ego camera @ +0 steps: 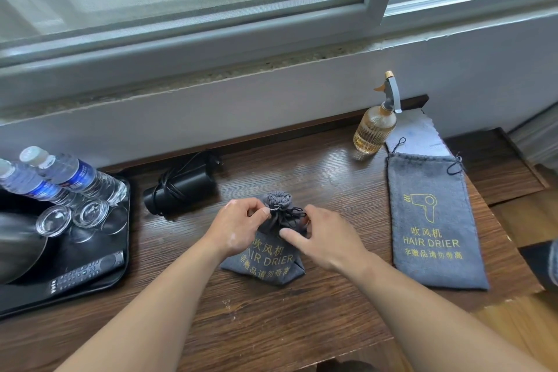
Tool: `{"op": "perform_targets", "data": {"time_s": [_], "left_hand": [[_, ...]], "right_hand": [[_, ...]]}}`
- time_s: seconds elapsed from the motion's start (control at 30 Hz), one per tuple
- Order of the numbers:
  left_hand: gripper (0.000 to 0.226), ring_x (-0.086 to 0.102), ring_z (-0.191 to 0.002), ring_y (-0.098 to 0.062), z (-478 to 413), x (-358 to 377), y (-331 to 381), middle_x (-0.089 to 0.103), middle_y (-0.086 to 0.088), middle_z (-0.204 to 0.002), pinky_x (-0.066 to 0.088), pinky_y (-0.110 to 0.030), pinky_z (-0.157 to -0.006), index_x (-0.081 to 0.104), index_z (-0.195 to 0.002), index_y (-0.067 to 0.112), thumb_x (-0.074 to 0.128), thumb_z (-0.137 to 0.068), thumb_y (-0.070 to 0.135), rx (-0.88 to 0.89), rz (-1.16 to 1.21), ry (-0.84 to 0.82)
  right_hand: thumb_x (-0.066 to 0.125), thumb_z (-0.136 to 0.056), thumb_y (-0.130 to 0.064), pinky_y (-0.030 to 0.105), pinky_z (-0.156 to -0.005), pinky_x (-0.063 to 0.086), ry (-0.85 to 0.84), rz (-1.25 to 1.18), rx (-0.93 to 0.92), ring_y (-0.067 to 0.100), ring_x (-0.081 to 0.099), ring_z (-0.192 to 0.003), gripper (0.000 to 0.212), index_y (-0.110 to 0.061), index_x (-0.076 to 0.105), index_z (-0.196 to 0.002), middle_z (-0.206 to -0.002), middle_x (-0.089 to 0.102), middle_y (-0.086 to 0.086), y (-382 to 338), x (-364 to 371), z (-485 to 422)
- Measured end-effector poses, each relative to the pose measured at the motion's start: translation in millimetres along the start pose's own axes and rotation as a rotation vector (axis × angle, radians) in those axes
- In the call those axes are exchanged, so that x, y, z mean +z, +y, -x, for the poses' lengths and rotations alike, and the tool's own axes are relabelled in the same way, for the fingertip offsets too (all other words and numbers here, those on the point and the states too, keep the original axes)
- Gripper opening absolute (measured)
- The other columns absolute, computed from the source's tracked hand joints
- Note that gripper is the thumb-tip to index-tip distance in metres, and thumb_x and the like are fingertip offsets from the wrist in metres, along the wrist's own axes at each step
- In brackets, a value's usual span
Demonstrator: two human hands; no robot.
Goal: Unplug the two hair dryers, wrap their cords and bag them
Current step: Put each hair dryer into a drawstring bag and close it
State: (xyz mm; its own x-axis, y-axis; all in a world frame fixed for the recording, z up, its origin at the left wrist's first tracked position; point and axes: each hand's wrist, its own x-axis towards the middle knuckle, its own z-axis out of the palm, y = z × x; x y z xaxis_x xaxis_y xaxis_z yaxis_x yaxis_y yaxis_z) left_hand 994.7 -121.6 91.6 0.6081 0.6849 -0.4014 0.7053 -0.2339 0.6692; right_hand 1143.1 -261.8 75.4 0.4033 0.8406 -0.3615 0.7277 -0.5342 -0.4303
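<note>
A filled grey "HAIR DRIER" bag point(265, 260) stands in the middle of the wooden desk point(271, 326), its neck cinched by a black drawstring point(287, 213). My left hand point(238, 225) pinches the drawstring at the neck. My right hand point(321, 243) has its fingers curled at the strings on the other side. A black hair dryer point(181, 187) with its cord wrapped round it lies behind on the left. A second grey bag point(434, 220) lies flat on the right.
A black tray point(90, 287) on the left carries two water bottles point(60, 175), upturned glasses point(72, 216), a remote point(87, 272) and a kettle. An amber spray bottle point(376, 127) stands at the back right by a pale cloth point(419, 136). The wall below the window closes the desk's far edge.
</note>
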Motion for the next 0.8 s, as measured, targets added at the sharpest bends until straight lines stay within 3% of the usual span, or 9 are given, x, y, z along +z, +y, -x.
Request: {"op": "perform_targets", "data": {"time_s": [0.1,0.17,0.23,0.3,0.37,0.47,0.53,0.63,0.8], "left_hand": [[0.027,0.047,-0.058,-0.003,2,1,2,0.056,0.014,-0.061,0.036,-0.025,-0.057,0.07,-0.078,0.021,0.06,-0.097,0.037,0.004,-0.016,0.0],[0.027,0.048,-0.058,-0.002,2,1,2,0.057,0.015,-0.061,0.035,-0.024,-0.057,0.07,-0.077,0.021,0.062,-0.096,0.039,-0.002,-0.012,0.006],[0.028,0.048,-0.058,-0.003,1,0,2,0.058,0.014,-0.061,0.036,-0.025,-0.058,0.069,-0.075,0.022,0.062,-0.096,0.04,-0.005,-0.007,0.014],[0.03,0.048,-0.057,-0.003,0,0,3,0.056,0.014,-0.059,0.035,-0.023,-0.056,0.066,-0.071,0.022,0.063,-0.096,0.039,-0.008,-0.024,0.022],[0.031,0.048,-0.057,-0.004,0,-2,5,0.056,0.013,-0.059,0.034,-0.02,-0.054,0.063,-0.068,0.022,0.064,-0.095,0.038,-0.012,-0.059,0.057],[0.033,0.049,-0.059,-0.004,0,-3,5,0.056,0.012,-0.06,0.033,-0.019,-0.054,0.061,-0.065,0.023,0.065,-0.095,0.037,-0.016,-0.08,0.098],[0.032,0.049,-0.059,-0.005,1,-1,5,0.056,0.012,-0.06,0.034,-0.021,-0.055,0.061,-0.066,0.023,0.065,-0.095,0.036,-0.018,-0.063,0.099],[0.031,0.048,-0.059,-0.006,1,2,4,0.054,0.012,-0.06,0.034,-0.023,-0.057,0.061,-0.067,0.021,0.065,-0.095,0.035,-0.028,-0.017,0.094],[0.029,0.05,-0.062,-0.006,2,2,3,0.056,0.012,-0.064,0.034,-0.023,-0.058,0.063,-0.07,0.022,0.064,-0.095,0.036,-0.025,-0.007,0.074]], "right_hand": [[0.031,-0.094,-0.072,0.041,-0.075,0.052,0.13,0.17,-0.077,0.027,0.065,-0.091,0.052,-0.024,0.051,-0.093,-0.097,0.067,-0.001,-4,4,-1],[0.034,-0.101,-0.058,0.041,-0.074,0.049,0.132,0.065,-0.129,0.029,0.065,-0.091,0.042,-0.024,0.055,-0.089,-0.093,0.07,0.001,-4,3,-5],[0.043,-0.103,-0.045,0.039,-0.069,0.045,0.045,-0.232,-0.137,0.022,0.062,-0.076,0.038,-0.024,0.055,-0.074,-0.075,0.066,-0.003,-2,6,-9],[0.047,-0.102,-0.037,0.035,-0.058,0.036,-0.053,-0.686,-0.037,0.013,0.046,-0.054,0.043,-0.02,0.05,-0.063,-0.056,0.05,-0.006,1,10,-12],[0.045,-0.105,-0.031,0.028,-0.047,0.023,-0.173,-1.096,0.112,0.011,0.029,-0.046,0.043,-0.021,0.045,-0.063,-0.055,0.035,-0.003,-1,12,-11],[0.046,-0.105,-0.027,0.022,-0.041,0.015,-0.195,-1.325,0.228,0.01,0.02,-0.044,0.043,-0.021,0.041,-0.063,-0.052,0.027,-0.003,-1,13,-8],[0.05,-0.103,-0.025,0.021,-0.04,0.018,-0.136,-1.325,0.25,0.01,0.024,-0.041,0.045,-0.019,0.046,-0.059,-0.049,0.031,-0.001,0,17,-9],[0.055,-0.102,-0.035,0.022,-0.043,0.033,0.002,-1.004,0.249,0.011,0.044,-0.043,0.044,-0.012,0.068,-0.066,-0.054,0.059,0.002,2,22,-8],[0.049,-0.103,-0.041,0.025,-0.04,0.039,-0.126,-1.002,0.308,0.016,0.057,-0.05,0.03,-0.017,0.068,-0.101,-0.081,0.076,0.008,-7,24,-7]]}}
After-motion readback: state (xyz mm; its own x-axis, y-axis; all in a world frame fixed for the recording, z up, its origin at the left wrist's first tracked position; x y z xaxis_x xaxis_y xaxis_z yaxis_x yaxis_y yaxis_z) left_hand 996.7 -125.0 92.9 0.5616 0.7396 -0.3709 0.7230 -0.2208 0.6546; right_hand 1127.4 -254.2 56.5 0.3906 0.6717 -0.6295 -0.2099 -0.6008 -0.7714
